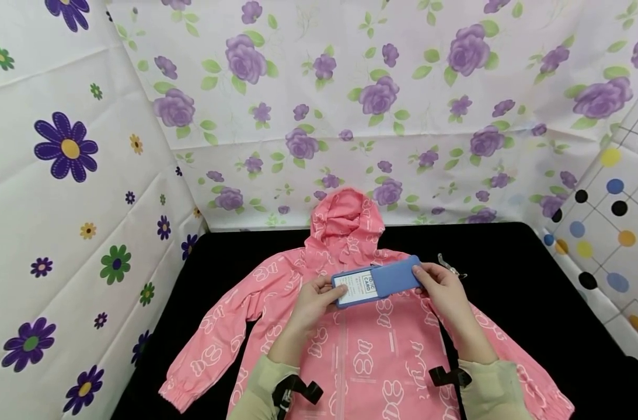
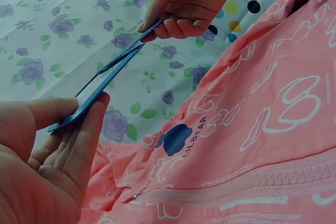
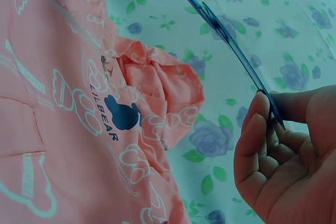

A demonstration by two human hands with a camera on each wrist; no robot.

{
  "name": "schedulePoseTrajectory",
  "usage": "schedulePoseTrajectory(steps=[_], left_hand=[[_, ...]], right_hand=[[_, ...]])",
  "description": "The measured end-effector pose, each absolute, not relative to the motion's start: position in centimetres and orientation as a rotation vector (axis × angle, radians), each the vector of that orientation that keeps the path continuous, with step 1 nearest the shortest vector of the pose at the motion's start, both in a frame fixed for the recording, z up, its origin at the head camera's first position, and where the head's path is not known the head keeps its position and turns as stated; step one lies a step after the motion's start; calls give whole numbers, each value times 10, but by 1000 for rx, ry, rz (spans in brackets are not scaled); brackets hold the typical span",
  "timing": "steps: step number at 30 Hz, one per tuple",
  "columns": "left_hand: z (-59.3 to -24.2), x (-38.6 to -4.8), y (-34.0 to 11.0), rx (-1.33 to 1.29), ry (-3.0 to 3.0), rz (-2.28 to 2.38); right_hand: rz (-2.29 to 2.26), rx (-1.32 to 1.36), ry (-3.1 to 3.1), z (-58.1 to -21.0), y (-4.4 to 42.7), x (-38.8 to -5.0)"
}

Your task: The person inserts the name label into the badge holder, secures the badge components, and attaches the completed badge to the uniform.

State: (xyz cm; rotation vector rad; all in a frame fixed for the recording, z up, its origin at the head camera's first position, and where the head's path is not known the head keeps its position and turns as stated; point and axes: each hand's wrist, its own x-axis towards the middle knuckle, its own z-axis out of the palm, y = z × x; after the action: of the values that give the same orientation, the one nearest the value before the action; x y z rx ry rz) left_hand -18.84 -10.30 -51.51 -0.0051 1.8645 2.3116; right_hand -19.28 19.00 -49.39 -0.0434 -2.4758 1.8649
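Above a pink hooded jacket, both hands hold a blue card holder. My left hand pinches its left end, thumb on the white card that shows in the frame and fingers beneath. At the other end, my right hand pinches the blue cover between thumb and curled fingers. Seen edge-on in the left wrist view, the holder has its two layers slightly apart toward the right hand. Printed words show on the card; the small text is too fine to read.
The jacket lies spread on a black tabletop, hood at the back and sleeves out to both sides. A small clear and silvery item lies right of the hood. Flowered sheets hang behind and left, a dotted one at right.
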Motion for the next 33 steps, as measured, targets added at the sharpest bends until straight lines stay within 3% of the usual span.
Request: schedulePoseTrajectory(steps=[33], left_hand=[[-516, -189, -105, -7, 1841, 2299]], right_hand=[[1867, -107, -2497, -492, 189, -189]])
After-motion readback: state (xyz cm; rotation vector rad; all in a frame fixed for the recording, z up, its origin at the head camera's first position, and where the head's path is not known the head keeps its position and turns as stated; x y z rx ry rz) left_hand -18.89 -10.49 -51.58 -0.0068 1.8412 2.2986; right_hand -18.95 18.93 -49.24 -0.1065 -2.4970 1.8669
